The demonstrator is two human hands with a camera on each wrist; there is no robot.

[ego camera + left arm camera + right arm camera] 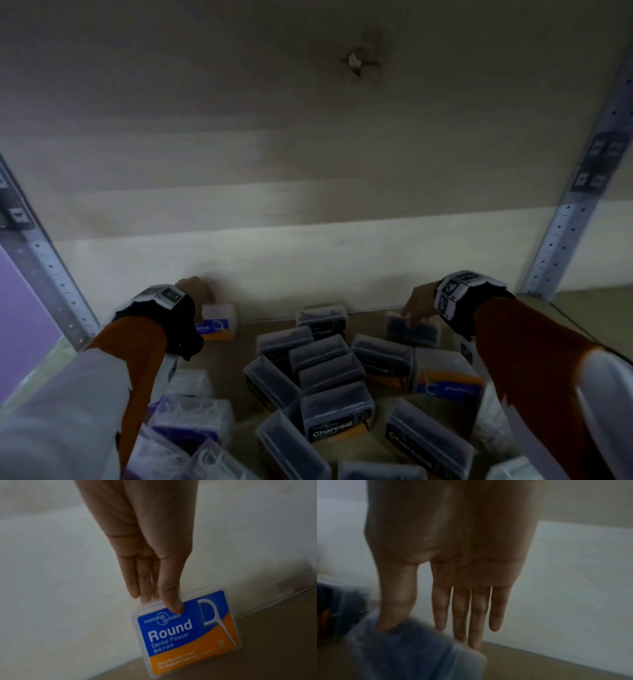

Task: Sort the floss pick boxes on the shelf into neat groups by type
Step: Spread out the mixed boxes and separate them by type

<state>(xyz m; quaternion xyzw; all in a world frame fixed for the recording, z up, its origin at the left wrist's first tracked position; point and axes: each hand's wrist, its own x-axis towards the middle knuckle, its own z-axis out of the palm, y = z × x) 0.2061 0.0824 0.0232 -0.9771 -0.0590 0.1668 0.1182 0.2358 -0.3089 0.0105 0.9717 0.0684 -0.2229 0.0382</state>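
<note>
The left hand (137, 545) is pinching a clear plastic blue-and-orange Round floss box (187, 632) at lower centre. The right hand (450, 555), fingers (460, 615) straight, is touching a clear dark-filled box (412, 653) at lower left.

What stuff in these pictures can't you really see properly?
- Box under the right hand: right wrist view is motion-blurred, so its label cannot be read.
- Round box: in the head view the left hand and wrist cover part of its label.
- Purple-labelled boxes: the head view's bottom edge and the left sleeve cut them off, print too dim to read.
- Small print on the Round box: too blurred in the left wrist view.
</note>
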